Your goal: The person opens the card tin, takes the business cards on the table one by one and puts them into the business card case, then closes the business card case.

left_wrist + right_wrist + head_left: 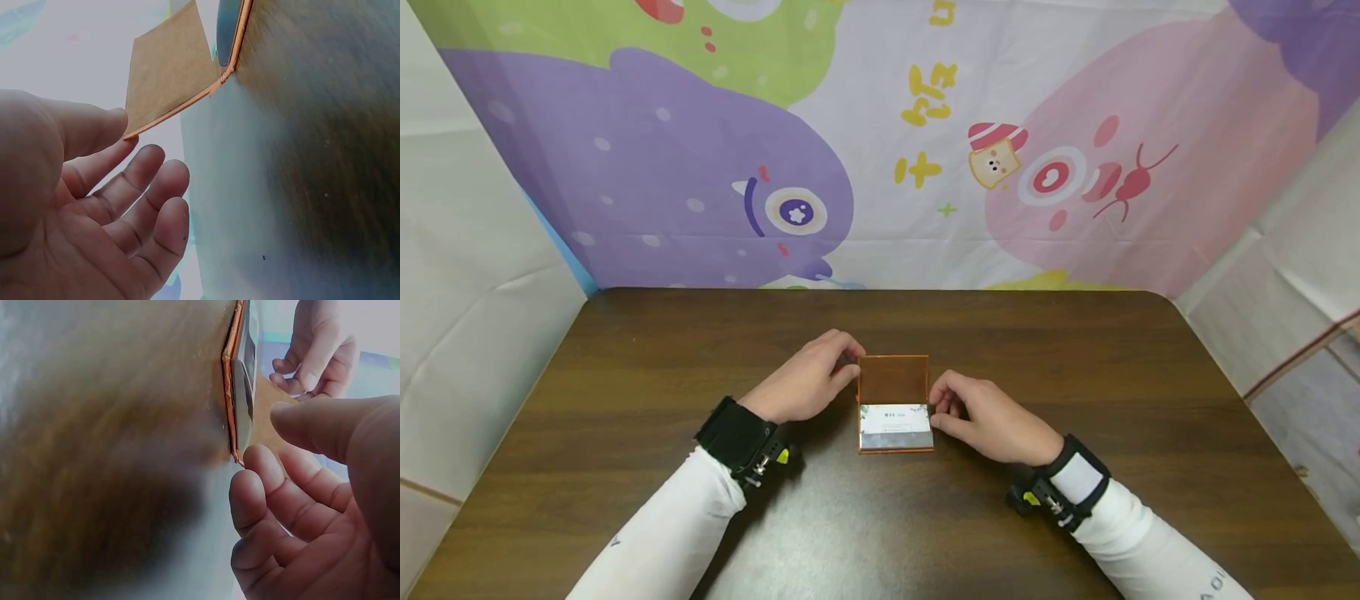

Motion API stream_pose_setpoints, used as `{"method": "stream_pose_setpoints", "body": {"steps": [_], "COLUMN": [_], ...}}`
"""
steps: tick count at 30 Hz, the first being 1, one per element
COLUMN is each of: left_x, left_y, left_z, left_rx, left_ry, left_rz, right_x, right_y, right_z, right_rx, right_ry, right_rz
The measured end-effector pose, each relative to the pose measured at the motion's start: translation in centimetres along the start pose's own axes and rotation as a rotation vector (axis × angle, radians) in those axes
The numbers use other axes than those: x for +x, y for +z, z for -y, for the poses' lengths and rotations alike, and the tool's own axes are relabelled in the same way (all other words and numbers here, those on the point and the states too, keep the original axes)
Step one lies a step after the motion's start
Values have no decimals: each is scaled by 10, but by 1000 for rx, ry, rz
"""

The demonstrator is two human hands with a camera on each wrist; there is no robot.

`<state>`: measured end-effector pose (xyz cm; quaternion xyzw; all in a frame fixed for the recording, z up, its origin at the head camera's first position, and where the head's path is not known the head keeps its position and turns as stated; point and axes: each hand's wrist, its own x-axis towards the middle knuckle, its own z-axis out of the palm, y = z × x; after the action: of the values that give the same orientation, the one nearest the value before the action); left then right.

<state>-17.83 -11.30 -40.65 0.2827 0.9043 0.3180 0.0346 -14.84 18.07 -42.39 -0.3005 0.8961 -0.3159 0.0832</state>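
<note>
An orange-brown business card case (893,379) stands opened on the table, its lid raised at the back. White printed business cards (893,417) lie in its lower half, the front part behind a grey band. My left hand (808,379) pinches the lid's upper left corner between thumb and index finger; in the left wrist view the other fingers of that hand (94,194) curve loosely below the lid (172,69). At the case's right side is my right hand (992,417), fingers relaxed and bent. In the right wrist view its fingertips (259,465) are right at the case's edge.
The dark wooden table (865,533) reaches back to a cartoon-printed cloth (895,225). Pale cloth panels (482,267) hang on both sides. Each wrist wears a black strap (737,437) with a small camera.
</note>
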Motion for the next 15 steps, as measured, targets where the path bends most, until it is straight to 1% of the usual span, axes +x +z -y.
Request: {"method": "stream_pose_setpoints", "body": {"steps": [10, 15], "left_x": [-3, -5], "left_y": [-1, -1], "left_z": [-4, -6], "left_rx": [-3, -8], "left_ry": [1, 8], "left_rz": [0, -2], "right_x": [4, 7], "right_y": [-2, -4], "right_z": [-4, -5], "right_rx": [27, 42], "right_ry": [9, 26], "right_rz": [-59, -66]}}
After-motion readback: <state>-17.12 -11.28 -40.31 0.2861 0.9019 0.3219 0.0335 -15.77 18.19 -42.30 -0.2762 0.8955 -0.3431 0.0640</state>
